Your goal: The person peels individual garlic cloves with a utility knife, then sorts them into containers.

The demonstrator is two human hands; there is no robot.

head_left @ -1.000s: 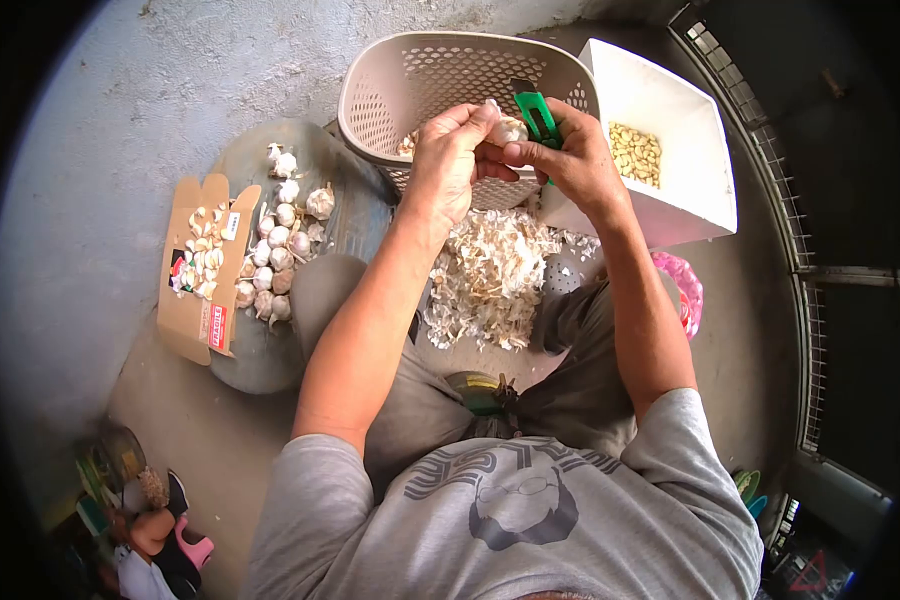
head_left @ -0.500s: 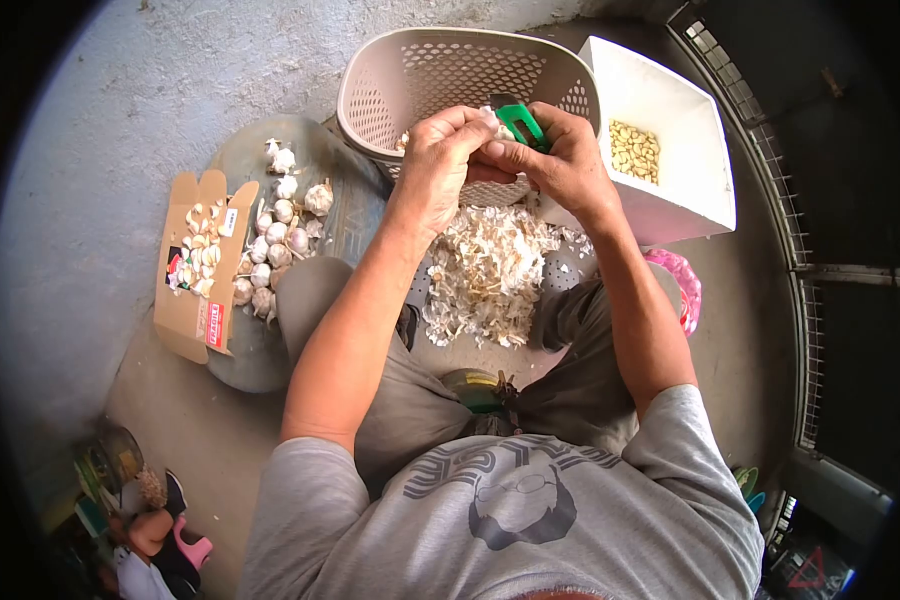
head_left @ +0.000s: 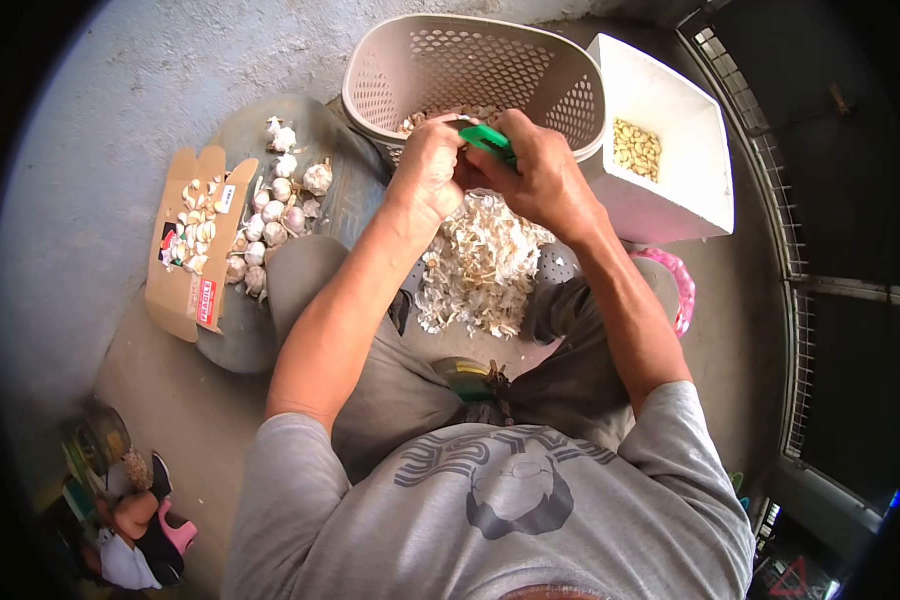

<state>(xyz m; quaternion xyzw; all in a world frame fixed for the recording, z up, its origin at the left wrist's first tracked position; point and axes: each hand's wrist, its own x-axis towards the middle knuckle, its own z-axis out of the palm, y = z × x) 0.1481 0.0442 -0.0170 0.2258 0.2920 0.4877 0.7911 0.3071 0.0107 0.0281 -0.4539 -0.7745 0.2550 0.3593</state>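
My right hand is closed around a green utility knife, its front end close to my left fingertips. My left hand is pinched shut on a garlic clove, mostly hidden by the fingers. Both hands meet over the near rim of a beige perforated basket with peelings inside. Below them, a heap of garlic skins lies on the floor between my feet. To the left, several garlic bulbs and an opened cardboard box bearing loose garlic cloves rest on a grey round surface.
A white foam box at right of the basket holds peeled cloves. Something pink and patterned is by my right knee. A wall stands at the left, a metal grille at the right. Another person's leg shows at lower left.
The right hand has turned, and the green knife now tilts down to the right. Both hands have shifted slightly left and closer together. The whole view has also moved a little.
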